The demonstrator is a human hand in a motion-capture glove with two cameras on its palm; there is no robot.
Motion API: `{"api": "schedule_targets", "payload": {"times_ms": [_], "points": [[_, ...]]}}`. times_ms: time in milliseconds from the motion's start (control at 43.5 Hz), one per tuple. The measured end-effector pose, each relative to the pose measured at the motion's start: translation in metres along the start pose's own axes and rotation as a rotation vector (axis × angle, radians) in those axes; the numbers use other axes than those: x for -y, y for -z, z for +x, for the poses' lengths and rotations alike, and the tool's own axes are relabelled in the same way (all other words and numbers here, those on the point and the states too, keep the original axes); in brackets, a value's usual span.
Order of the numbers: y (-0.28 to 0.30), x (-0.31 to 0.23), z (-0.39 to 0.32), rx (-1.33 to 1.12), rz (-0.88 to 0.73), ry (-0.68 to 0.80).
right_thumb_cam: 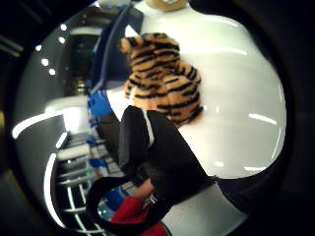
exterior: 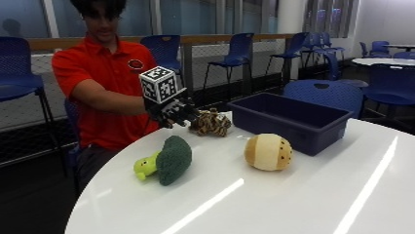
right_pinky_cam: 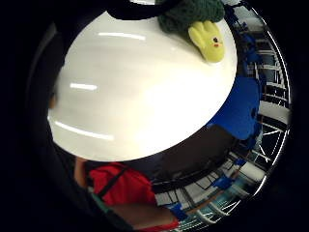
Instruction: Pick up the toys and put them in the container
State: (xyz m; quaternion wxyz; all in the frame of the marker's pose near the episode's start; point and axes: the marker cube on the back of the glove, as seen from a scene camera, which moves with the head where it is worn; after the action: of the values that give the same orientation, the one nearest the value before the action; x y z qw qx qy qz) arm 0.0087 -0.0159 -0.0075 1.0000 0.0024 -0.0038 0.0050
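A striped tiger plush (exterior: 211, 123) sits on the round white table (exterior: 311, 195) near its far edge, just left of the dark blue container (exterior: 292, 119). My gloved right hand (exterior: 172, 112) hovers beside the tiger on its left, fingers loosely bent, holding nothing. In the thumb side palm view the tiger (right_thumb_cam: 165, 83) stands just past my thumb (right_thumb_cam: 147, 147), apart from it. A green turtle plush (exterior: 165, 161) with a yellow-green head lies on the table's left part, and shows in the little finger side palm view as the turtle (right_pinky_cam: 207, 38). A round tan plush (exterior: 268, 152) rests in front of the container.
Blue chairs (exterior: 327, 92) stand behind the table and along the windows. The person in a red shirt (exterior: 103, 73) sits at the table's far left edge. Bare white tabletop (right_pinky_cam: 145, 87) stretches toward the camera.
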Motion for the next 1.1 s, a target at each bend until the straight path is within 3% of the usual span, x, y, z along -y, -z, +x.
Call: {"api": "schedule_targets", "payload": {"times_ms": [690,1104], "points": [[-0.016,-0.009,-0.021,0.007,0.007,0.041],[-0.034,0.017,-0.086,-0.046,-0.008,0.14]]}}
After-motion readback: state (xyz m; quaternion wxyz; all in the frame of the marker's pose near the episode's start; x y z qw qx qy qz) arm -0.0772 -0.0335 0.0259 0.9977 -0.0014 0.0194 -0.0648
